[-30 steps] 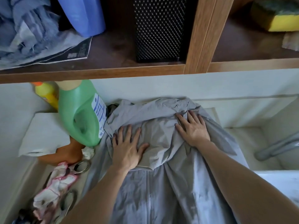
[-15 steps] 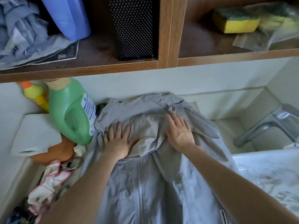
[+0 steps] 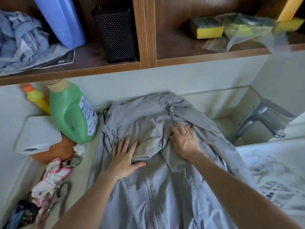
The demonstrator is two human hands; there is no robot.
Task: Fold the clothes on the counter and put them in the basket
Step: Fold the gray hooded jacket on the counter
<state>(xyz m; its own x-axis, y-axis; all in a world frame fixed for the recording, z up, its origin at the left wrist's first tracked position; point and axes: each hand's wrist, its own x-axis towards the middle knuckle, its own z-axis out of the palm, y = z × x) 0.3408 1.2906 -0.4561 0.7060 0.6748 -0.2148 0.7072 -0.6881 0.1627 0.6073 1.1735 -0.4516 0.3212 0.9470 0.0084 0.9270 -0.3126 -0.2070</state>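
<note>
A light grey zip-up jacket (image 3: 148, 123) lies spread on the pale counter (image 3: 79, 176), its zipper running toward me. The upper part is folded down over the body. My left hand (image 3: 125, 156) lies flat on the folded part with fingers spread. My right hand (image 3: 183, 139) presses on the fabric to the right, fingers straight and pointing at a crease. No basket is in view.
A green detergent jug (image 3: 72, 116), yellow bottle (image 3: 38, 98), paper roll (image 3: 38, 134) and scissors (image 3: 63, 192) crowd the left. A chrome faucet (image 3: 262, 119) and sink (image 3: 272, 162) lie right. The wooden shelf (image 3: 102, 68) overhead holds a blue bottle, black mesh holder and sponges.
The view has swung right, bringing the faucet and sink in. My right hand has slid a little right and down on the jacket. My left hand still presses the fold.
</note>
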